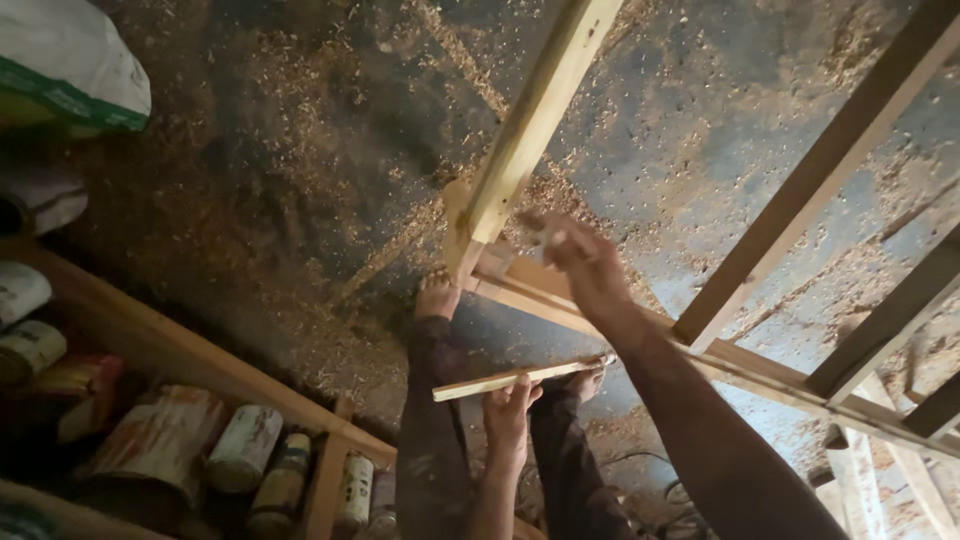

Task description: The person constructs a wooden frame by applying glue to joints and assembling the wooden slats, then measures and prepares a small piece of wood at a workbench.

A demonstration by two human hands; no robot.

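Left hand [508,412] grasping a thin wooden strip [520,378] held crosswise just above it; right hand [578,258] beyond, clenched on a small pale object [548,240] against the wooden frame [760,372] joint, over the sawdust-strewn floor [300,150].
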